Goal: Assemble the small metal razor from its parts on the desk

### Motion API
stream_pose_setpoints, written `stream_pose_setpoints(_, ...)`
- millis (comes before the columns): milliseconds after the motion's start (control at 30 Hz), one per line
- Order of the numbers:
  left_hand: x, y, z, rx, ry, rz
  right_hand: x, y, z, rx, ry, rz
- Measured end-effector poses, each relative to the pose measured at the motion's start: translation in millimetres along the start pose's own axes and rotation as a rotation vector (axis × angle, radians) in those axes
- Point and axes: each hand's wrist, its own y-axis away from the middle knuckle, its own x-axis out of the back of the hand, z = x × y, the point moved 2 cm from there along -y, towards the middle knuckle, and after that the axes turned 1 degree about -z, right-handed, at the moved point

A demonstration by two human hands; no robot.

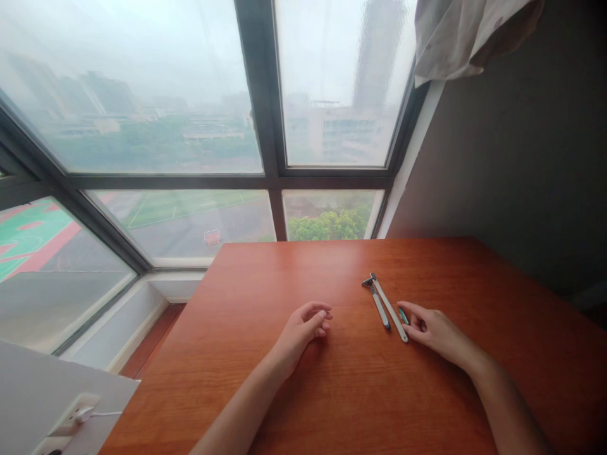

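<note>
My right hand is at the right of the table, with thumb and index finger closed around a small, narrow dark-and-green piece, whose exact kind I cannot make out. Just left of those fingertips lies a long pale grey toothbrush with a dark head and a hole at its near end. A grey razor with a black head lies along its left side, the two heads close together at the far end. My left hand hovers over or rests on the table further left, fingers loosely curled and apart, holding nothing.
The reddish-brown wooden table reaches to the large windows. A dark wall and a hanging cloth are at the right. A socket with a white plug is at the lower left.
</note>
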Motion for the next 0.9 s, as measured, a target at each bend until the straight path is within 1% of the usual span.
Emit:
stream_pose_setpoints(167,-0.7,1.0,0.7,0.000,0.009,0.002,-1.1,-0.2,0.4,-0.010,0.015,0.008)
stream_pose_setpoints(400,-4.5,5.9,3.0,-0.029,0.008,0.007,-0.9,-0.2,-0.7,0.021,0.050,-0.002)
stream_pose_setpoints(600,-3.6,5.5,2.2,-0.010,0.006,0.003,-2.5,-2.2,-6.0,0.032,0.087,0.008)
stream_pose_setpoints(700,-3.0,5.4,1.6,-0.021,0.005,0.004,-3.6,-2.6,-7.9,0.049,0.094,0.017)
stream_pose_setpoints(800,-2.8,5.0,0.9,-0.011,0.002,0.002,-4.3,-2.8,-7.4,0.056,0.087,0.005)
stream_pose_setpoints(900,-2.8,4.8,0.5,0.001,0.001,0.003,-3.4,-3.5,-4.8,0.051,0.079,0.021)
